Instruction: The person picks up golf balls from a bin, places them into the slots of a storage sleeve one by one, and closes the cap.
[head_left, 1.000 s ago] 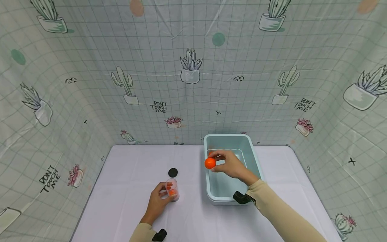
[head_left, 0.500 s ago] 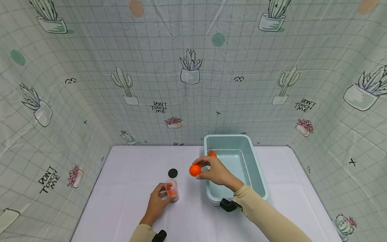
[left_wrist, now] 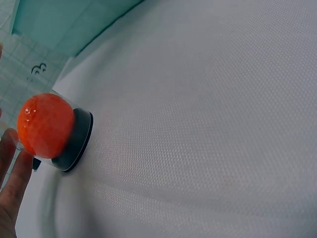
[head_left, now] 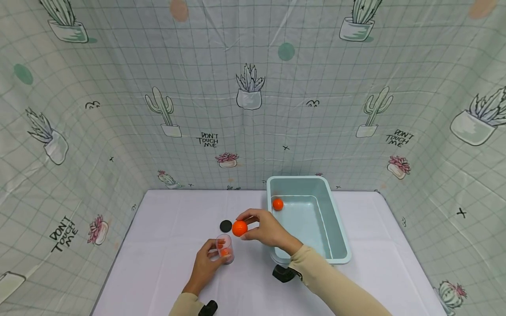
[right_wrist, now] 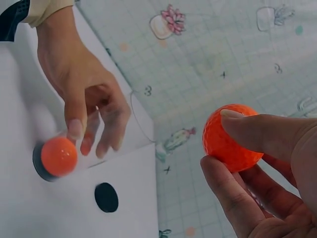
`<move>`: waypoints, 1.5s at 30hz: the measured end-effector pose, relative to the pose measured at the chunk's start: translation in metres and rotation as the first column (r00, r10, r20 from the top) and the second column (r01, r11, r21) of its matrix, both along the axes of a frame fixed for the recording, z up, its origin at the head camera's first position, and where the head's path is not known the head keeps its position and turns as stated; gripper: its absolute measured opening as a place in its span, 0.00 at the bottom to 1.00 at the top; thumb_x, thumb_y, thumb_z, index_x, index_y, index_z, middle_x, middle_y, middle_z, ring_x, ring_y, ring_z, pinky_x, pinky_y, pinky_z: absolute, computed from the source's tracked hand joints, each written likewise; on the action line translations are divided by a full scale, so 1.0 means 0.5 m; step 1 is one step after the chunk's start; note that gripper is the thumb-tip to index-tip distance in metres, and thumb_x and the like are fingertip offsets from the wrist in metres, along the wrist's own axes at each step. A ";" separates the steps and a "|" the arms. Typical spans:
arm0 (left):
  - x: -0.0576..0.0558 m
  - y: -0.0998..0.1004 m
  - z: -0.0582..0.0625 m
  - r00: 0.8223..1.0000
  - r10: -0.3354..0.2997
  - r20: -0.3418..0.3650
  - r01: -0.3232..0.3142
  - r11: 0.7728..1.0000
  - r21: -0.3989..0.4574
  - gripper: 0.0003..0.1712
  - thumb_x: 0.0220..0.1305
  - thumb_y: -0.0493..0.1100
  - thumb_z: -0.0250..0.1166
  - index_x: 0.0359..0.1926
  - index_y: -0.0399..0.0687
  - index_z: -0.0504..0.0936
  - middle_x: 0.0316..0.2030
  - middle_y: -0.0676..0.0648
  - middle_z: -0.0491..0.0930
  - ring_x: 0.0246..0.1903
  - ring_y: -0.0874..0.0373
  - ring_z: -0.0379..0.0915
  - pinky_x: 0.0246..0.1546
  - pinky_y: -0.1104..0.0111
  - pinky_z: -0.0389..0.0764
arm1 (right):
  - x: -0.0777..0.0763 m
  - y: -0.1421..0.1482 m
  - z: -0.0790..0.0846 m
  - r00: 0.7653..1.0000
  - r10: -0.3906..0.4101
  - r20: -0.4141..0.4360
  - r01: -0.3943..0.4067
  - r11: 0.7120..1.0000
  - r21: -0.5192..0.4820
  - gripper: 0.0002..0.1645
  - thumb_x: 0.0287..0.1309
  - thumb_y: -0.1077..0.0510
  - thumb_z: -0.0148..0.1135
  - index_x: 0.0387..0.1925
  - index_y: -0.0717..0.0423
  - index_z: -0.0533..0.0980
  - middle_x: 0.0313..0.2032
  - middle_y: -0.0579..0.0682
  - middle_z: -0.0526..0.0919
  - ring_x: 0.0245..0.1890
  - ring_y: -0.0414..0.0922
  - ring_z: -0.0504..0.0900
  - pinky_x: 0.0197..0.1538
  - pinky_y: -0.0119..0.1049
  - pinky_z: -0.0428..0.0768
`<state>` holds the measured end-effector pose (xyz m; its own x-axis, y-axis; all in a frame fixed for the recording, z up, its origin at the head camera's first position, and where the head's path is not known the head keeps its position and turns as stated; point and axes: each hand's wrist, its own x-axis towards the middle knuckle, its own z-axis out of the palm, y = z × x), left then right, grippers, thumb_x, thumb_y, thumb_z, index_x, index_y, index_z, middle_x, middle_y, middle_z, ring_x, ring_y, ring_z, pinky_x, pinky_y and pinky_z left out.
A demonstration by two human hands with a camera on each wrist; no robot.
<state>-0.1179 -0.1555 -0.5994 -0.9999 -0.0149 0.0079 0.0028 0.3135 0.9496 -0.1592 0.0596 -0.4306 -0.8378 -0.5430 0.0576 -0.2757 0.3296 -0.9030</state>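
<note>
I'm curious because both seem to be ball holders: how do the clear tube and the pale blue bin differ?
The clear tube is see-through; the pale blue bin is opaque. The tube is narrow and round; the bin is larger and rectangular. The left hand grips the tube, but not the bin. Both contain orange: the tube's ball and the bin's ball.

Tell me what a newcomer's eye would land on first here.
Probably the bright orange dimpled ball pinched in the right hand, low centre in the head view. Next, the clear plastic tube the left hand holds, an orange ball at its base. Then the pale blue-green rectangular bin on the right, with another orange ball in its far left corner.
</note>
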 end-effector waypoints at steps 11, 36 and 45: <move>-0.003 -0.003 -0.007 1.000 0.007 -0.023 -0.006 0.999 0.042 0.26 0.43 0.40 0.76 0.45 0.51 0.75 0.47 0.54 0.76 0.47 0.55 0.71 0.49 0.67 0.76 | -0.025 -0.032 -0.093 0.999 0.020 -0.031 -0.020 1.000 0.000 0.23 0.43 0.65 0.72 0.43 0.48 0.78 0.41 0.41 0.80 0.42 0.41 0.78 0.43 0.34 0.79; -0.005 -0.003 -0.010 0.999 0.013 -0.037 -0.011 0.999 0.053 0.26 0.42 0.45 0.76 0.43 0.52 0.75 0.40 0.52 0.75 0.43 0.56 0.73 0.46 0.68 0.78 | -0.009 -0.087 -0.137 0.993 0.017 -0.114 -0.011 0.998 0.055 0.22 0.42 0.68 0.71 0.43 0.53 0.77 0.40 0.41 0.79 0.40 0.36 0.76 0.42 0.31 0.80; 0.015 0.008 0.054 0.999 0.003 -0.046 -0.002 1.000 0.027 0.22 0.45 0.36 0.74 0.43 0.46 0.76 0.38 0.52 0.76 0.43 0.56 0.72 0.48 0.61 0.77 | -0.007 -0.094 -0.150 0.987 0.026 -0.159 -0.011 0.995 0.095 0.22 0.43 0.65 0.72 0.43 0.51 0.77 0.40 0.40 0.78 0.40 0.36 0.75 0.42 0.32 0.80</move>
<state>-0.1103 -0.1516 -0.5726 -0.9984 -0.0186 0.0536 0.0460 0.2881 0.9565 -0.1627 0.0128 -0.5056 -0.8118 -0.5672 0.1387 -0.4210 0.4038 -0.8122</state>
